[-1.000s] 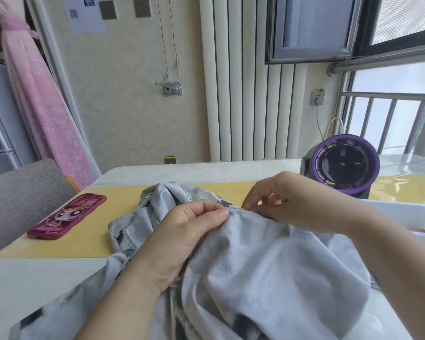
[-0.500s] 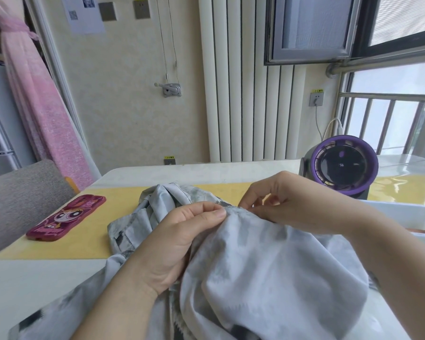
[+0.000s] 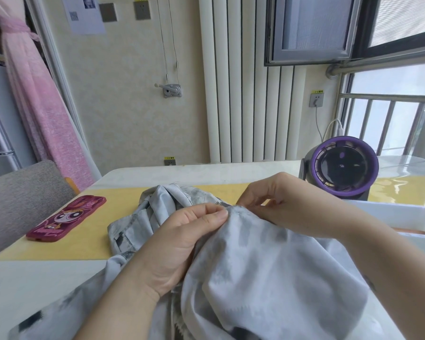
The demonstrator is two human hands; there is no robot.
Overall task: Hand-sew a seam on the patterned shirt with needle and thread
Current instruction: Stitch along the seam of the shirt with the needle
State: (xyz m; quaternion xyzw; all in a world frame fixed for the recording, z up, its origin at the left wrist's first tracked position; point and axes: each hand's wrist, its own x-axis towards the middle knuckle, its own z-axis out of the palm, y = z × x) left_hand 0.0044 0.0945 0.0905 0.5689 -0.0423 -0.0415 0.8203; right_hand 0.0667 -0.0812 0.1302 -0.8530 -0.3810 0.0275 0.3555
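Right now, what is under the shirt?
The yellow mat and white table run under the shirt; anything else beneath its folds is covered.

Head-worn, close, down onto shirt

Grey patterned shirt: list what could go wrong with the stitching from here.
1. The left hand pinches the grey patterned shirt beside where the right hand pinches its edge. The needle is too small to see, so a pricked thumb seems possible.
2. The cloth lies bunched in folds, so a stitch might catch an extra layer.
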